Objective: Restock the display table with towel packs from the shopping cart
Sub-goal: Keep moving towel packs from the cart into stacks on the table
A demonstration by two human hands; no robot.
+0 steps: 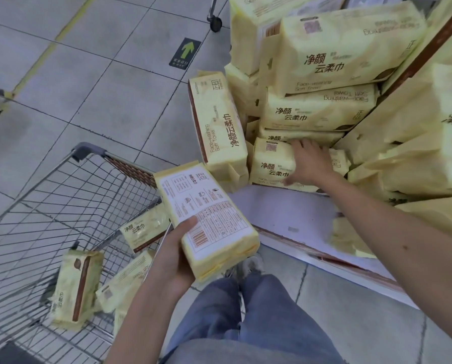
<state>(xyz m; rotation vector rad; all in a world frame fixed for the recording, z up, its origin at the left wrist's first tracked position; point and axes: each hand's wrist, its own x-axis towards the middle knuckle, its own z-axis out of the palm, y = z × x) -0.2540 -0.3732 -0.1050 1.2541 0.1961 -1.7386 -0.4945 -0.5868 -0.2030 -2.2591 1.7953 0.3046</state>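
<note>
left hand (176, 258) grips a pale yellow plastic towel pack (206, 219), label up, just left of the white display table (285, 214). right hand (310, 164) presses spread, nearly straight fingers on another yellow pack (271, 164) standing on that table. more packs (75, 285) lie in the wire shopping cart (62, 193) left of it.

Both hands are held out in front.
The left hand (177, 254) is curled round a towel pack (206, 219); the right hand (310, 164) is laid flat, fingers spread.
</note>
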